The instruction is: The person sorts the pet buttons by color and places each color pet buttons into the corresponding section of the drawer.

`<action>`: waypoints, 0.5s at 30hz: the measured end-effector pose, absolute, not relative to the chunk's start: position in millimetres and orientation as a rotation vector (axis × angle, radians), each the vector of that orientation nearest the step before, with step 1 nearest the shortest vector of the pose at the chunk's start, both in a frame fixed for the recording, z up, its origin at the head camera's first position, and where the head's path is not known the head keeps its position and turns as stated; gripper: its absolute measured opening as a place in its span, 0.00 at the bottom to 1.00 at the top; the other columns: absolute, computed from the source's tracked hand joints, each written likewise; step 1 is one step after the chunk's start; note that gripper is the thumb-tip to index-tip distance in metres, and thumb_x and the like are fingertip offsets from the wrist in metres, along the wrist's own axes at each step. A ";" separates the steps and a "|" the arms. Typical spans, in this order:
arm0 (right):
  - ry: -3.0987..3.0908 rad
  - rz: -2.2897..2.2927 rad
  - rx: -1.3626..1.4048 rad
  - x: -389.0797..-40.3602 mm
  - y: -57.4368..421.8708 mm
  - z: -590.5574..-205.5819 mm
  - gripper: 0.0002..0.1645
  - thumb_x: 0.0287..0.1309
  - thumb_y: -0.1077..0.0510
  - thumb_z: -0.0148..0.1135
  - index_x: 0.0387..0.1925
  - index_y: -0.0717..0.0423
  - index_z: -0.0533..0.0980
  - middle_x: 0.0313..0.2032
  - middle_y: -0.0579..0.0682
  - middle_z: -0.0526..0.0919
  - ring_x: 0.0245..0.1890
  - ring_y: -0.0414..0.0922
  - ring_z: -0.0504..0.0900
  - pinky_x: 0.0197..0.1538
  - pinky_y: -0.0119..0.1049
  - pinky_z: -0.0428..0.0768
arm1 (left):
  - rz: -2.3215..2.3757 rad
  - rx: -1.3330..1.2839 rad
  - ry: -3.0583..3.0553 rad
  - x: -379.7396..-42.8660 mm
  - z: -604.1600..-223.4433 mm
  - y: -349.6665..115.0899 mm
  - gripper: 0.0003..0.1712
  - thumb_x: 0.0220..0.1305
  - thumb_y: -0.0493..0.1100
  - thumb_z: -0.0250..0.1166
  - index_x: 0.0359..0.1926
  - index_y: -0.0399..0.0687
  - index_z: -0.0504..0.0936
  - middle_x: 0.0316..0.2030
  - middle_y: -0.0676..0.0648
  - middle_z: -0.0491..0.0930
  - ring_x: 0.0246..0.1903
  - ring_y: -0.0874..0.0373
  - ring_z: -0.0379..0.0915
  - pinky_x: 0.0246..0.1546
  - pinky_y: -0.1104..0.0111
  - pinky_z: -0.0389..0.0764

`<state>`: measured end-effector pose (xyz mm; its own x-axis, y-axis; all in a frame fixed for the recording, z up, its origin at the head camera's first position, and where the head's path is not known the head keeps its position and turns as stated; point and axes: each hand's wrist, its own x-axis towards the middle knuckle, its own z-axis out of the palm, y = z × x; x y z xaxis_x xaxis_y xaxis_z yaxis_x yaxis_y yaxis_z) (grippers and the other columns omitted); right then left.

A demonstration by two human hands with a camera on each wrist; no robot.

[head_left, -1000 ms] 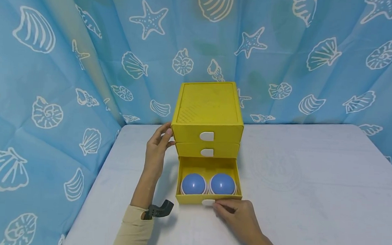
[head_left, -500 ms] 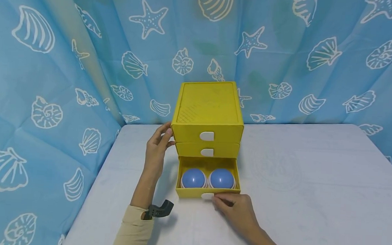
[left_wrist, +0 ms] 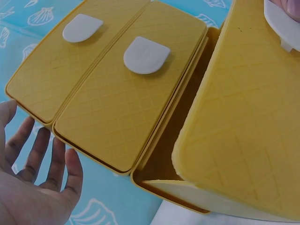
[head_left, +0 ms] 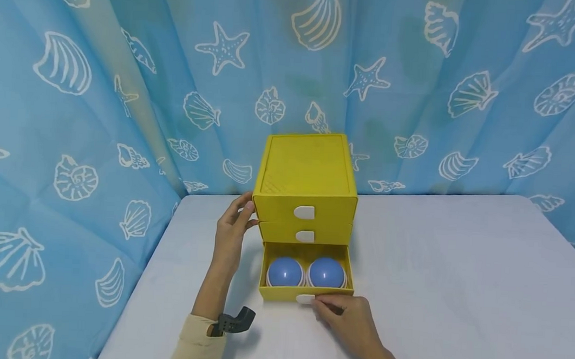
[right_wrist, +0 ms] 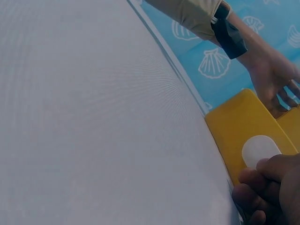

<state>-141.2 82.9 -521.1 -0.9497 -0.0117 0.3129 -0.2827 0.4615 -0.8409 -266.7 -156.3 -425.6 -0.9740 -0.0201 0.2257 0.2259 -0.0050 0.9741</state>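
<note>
A yellow drawer cabinet (head_left: 307, 167) stands on the table, its bottom drawer (head_left: 279, 294) pulled partly out. Inside the drawer, side by side, sit two round blue-topped things with pale rims, the left one (head_left: 285, 271) and the right one (head_left: 326, 272). My right hand (head_left: 354, 323) pinches the white handle (head_left: 305, 299) on the drawer's front, thumb and curled fingers showing in the right wrist view. With fingers spread and only slightly bent, my left hand (head_left: 230, 236) rests against the cabinet's left side near the top drawer (left_wrist: 70, 65).
The two upper drawers are closed, each with a white tab handle, such as the middle drawer's handle (head_left: 305, 236). A white cloth (head_left: 434, 274) covers the table. Behind and to the left hangs a blue curtain (head_left: 397, 44) with shell and starfish prints.
The bottom drawer has slid a little further into the cabinet, with my right hand moving along on its handle. My left hand keeps its place. The head view has tilted slightly upward.
</note>
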 end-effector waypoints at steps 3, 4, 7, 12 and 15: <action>-2.461 1.486 0.251 -139.3 82.8 -525.5 0.03 0.51 0.56 0.78 0.31 0.48 0.90 0.25 0.30 0.86 0.27 0.30 0.83 0.34 0.27 0.83 | -2.102 -0.198 -2.098 -263.3 -429.1 -156.9 0.30 0.66 0.66 0.62 0.65 0.61 0.77 0.59 0.53 0.74 0.57 0.55 0.74 0.57 0.61 0.78; -2.467 1.500 0.247 -138.5 82.8 -526.8 0.03 0.52 0.56 0.77 0.31 0.48 0.90 0.25 0.30 0.86 0.26 0.30 0.83 0.33 0.27 0.83 | -2.103 -0.191 -2.105 -262.2 -430.2 -157.1 0.30 0.66 0.66 0.62 0.65 0.62 0.76 0.59 0.53 0.74 0.57 0.56 0.74 0.56 0.62 0.78; -2.487 1.546 0.226 -137.5 82.6 -528.6 0.03 0.53 0.55 0.76 0.31 0.48 0.90 0.24 0.30 0.85 0.25 0.31 0.83 0.31 0.28 0.83 | -2.099 -0.186 -2.114 -260.1 -431.9 -157.3 0.30 0.66 0.67 0.62 0.64 0.63 0.77 0.59 0.53 0.74 0.56 0.56 0.74 0.56 0.61 0.78; -2.484 1.583 0.215 -142.1 82.4 -526.0 0.02 0.54 0.55 0.76 0.31 0.47 0.89 0.23 0.31 0.85 0.24 0.32 0.83 0.30 0.29 0.83 | -2.085 -0.197 -2.104 -261.8 -428.4 -156.1 0.30 0.66 0.67 0.62 0.64 0.63 0.77 0.59 0.54 0.75 0.56 0.55 0.74 0.57 0.59 0.78; -2.479 1.566 0.220 -146.4 82.6 -523.8 0.02 0.53 0.56 0.76 0.31 0.47 0.89 0.23 0.31 0.85 0.23 0.32 0.83 0.30 0.29 0.83 | -2.080 -0.204 -2.103 -263.9 -424.5 -155.4 0.30 0.66 0.66 0.62 0.65 0.62 0.76 0.59 0.54 0.74 0.57 0.55 0.74 0.58 0.59 0.77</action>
<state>-146.4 82.6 -523.8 -0.9687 -0.0180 0.2476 -0.2314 0.4274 -0.8740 -263.9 -155.4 -424.5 -0.9751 -0.0260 0.2202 0.2199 0.0138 0.9754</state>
